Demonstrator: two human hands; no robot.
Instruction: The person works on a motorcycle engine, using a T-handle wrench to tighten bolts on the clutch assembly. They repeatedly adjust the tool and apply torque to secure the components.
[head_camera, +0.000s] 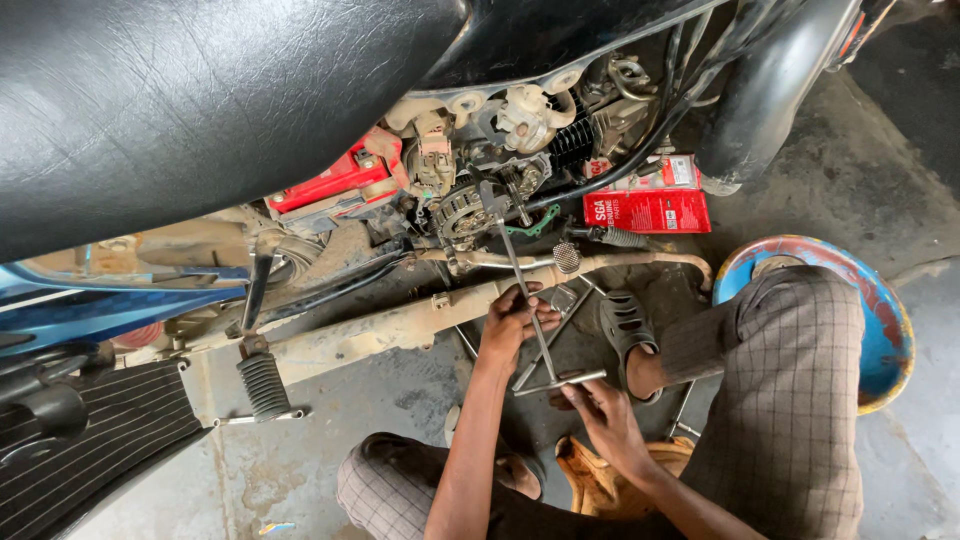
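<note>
My left hand (510, 325) grips the long steel shaft of a T-handle wrench (520, 275). The shaft runs up to the open engine side, its tip on the round toothed clutch assembly (462, 212). My right hand (607, 415) holds the wrench's crossbar at the lower end. Both hands sit below the motorcycle, above my knees in checked trousers (790, 400). A second metal tool (550, 330) lies on the floor just right of my left hand.
The black seat (200, 90) fills the top left. A ribbed footpeg (263, 385) hangs low left. Red parts boxes (648, 205) lie behind the engine, near the rear tyre (770, 90). A blue bowl (890, 330) is partly under my right knee. Concrete floor all around.
</note>
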